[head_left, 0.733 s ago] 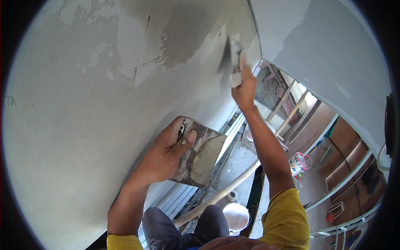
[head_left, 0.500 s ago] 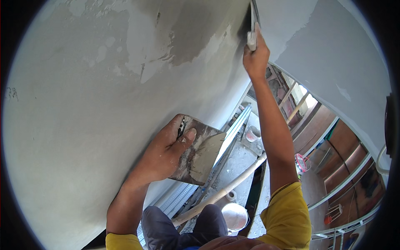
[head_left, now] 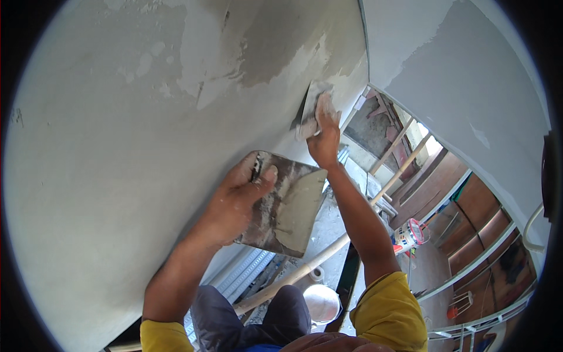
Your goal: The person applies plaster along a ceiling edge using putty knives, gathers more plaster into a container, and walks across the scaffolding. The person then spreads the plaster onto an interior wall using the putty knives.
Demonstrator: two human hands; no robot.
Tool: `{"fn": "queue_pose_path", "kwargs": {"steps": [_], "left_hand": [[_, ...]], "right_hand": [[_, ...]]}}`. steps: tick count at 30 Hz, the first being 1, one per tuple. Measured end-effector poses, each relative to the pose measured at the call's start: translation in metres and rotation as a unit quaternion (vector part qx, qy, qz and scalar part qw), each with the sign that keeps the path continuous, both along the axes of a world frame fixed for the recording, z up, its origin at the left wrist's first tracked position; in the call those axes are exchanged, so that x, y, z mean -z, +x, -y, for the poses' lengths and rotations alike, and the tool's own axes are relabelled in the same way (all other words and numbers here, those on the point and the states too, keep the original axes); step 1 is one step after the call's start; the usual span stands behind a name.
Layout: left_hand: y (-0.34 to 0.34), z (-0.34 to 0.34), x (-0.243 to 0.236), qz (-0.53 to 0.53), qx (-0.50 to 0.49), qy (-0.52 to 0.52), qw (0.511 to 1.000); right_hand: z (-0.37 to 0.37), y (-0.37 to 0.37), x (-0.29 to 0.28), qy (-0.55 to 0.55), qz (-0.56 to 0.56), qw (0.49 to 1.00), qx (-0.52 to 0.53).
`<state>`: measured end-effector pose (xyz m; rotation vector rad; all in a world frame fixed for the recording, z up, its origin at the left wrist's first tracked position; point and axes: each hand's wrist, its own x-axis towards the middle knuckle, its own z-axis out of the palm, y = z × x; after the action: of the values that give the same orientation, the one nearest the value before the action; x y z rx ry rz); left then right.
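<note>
My left hand [head_left: 226,208] grips the edge of a square, dark hawk board [head_left: 263,226], thumb on its upper face. A smooth layer of pale wet plaster [head_left: 300,208] covers the board's right part. Farther off, my right hand [head_left: 325,138] is closed on a flat metal plastering trowel [head_left: 316,97], its fingers lying along the tool. The trowel is close to the grey wall [head_left: 117,188]; whether its blade touches is hard to tell. Darker damp patches and whitish smears mark the wall's upper part.
A second plastered surface [head_left: 463,64] meets the wall at a corner on the upper right. Below are a wooden pole [head_left: 319,258], metal profiles [head_left: 243,276], a white bucket [head_left: 322,304] and a paint pail [head_left: 407,234]. A small stool [head_left: 460,304] stands lower right.
My right hand has brought the trowel down and left from the top corner towards the board. The left hand and board have shifted slightly to the right and up.
</note>
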<state>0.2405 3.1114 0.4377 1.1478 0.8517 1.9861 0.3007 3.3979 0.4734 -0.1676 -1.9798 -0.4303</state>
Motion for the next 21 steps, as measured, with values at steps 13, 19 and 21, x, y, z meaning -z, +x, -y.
{"fn": "queue_pose_path", "kwargs": {"steps": [13, 19, 21], "left_hand": [[0.012, -0.033, 0.045, 0.241, 0.154, -0.103, 0.953], [0.029, -0.043, 0.048, 0.324, 0.150, -0.130, 0.925], [0.031, -0.044, 0.052, 0.279, 0.140, -0.125, 0.942]], "right_hand": [[0.106, 0.143, 0.053, -0.026, 0.103, 0.961, -0.256], [0.125, 0.147, 0.077, -0.062, 0.205, 0.912, -0.351], [0.107, 0.150, 0.078, -0.040, 0.223, 0.943, -0.243]]}}
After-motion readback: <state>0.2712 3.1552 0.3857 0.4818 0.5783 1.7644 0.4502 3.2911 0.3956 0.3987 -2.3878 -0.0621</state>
